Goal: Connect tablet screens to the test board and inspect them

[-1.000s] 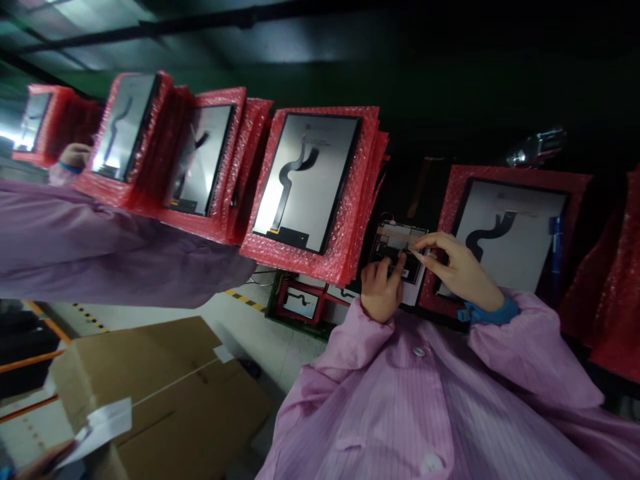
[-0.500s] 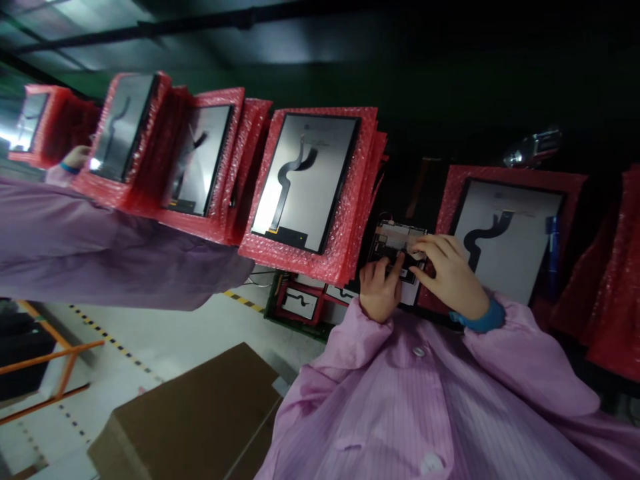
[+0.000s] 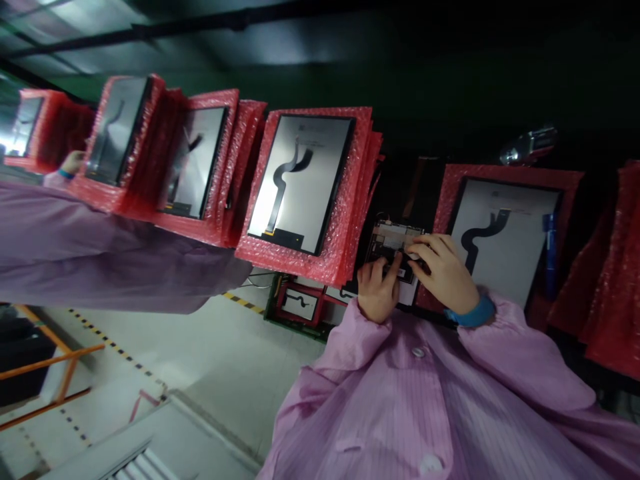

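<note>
A small open device with dark and silvery inner parts [image 3: 395, 233] lies on the dark bench in front of me. My left hand [image 3: 379, 288] rests at its lower left edge, index finger stretched onto the parts and the other fingers apart. From the right, my right hand [image 3: 447, 273] reaches over the device, thumb and fingertips close together at its right side. Whatever lies between those fingertips is too small to make out. A blue band [image 3: 473, 312] circles my right wrist.
Screen panels on stacked red bubble wrap [image 3: 345, 233] stand to the left. Another panel [image 3: 505, 240] on red wrap lies right of my hands, with a blue pen [image 3: 550, 257] on it. A co-worker's purple sleeve [image 3: 125, 260] extends at the left. A green-edged crate [image 3: 295, 327] sits below.
The brown box at the lower left is gone from view, and a pale grey surface shows there. My right hand has shifted slightly left over the device; my left hand stays nearly in place.
</note>
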A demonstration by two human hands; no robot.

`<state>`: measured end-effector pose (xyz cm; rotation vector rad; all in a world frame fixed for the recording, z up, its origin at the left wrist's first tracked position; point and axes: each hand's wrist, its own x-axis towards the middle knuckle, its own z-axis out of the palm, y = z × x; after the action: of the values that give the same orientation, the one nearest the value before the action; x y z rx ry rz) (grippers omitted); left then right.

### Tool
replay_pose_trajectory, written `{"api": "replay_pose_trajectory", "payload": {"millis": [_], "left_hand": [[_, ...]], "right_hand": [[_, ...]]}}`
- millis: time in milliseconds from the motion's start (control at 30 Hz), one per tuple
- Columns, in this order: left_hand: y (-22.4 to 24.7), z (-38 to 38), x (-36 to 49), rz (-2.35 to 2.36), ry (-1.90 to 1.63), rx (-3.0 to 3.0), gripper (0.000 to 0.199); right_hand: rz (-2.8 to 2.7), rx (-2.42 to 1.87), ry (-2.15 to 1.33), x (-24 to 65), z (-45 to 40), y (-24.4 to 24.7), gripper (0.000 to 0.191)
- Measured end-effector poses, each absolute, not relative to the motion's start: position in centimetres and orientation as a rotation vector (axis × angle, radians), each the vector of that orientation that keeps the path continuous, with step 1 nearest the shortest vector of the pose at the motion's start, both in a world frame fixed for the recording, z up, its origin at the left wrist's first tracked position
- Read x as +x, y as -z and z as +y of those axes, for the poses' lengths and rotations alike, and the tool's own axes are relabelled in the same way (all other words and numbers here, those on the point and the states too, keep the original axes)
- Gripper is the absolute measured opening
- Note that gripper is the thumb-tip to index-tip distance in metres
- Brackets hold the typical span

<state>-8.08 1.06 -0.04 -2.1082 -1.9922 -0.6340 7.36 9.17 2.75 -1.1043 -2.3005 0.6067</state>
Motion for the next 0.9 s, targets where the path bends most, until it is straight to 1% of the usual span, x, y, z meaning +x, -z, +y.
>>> {"api": "replay_pose_trajectory", "payload": {"millis": [233,300,433,500,733,900], "left_hand": [[-0.6,1.1,-8.0,-2.030,0.690,-2.132,0.041],[-0.7,1.1,-8.0,-2.043,0.700,-2.131,0.039],[-0.8,1.1,-7.9,-2.088,0.717,-2.138,0.038],[-0.7,1.0,-7.9,-2.116,0.710,-2.145,0.038],[-0.7,0.9,-8.0,-2.145,0.750,-2.153,0.040],[-0.7,1.0,-8.0,-2.127,0.809,-2.162,0.039]], "right_hand": [[-2.307,-1.098,-0.558,7.4,8.9,-3.1,0.014],[-2.302,-1.108,-0.548,7.4,8.6,-3.4,0.018],[-2.299,-1.116,-0.533,7.4,8.3,-3.7,0.034],[-2.301,-1.132,-0.533,7.4,8.2,-3.7,0.037],[-2.303,-1.198,-0.549,7.4,8.5,-3.7,0.031],[-2.292,-1.199,-0.494,7.5,8.6,-3.7,0.025]]}}
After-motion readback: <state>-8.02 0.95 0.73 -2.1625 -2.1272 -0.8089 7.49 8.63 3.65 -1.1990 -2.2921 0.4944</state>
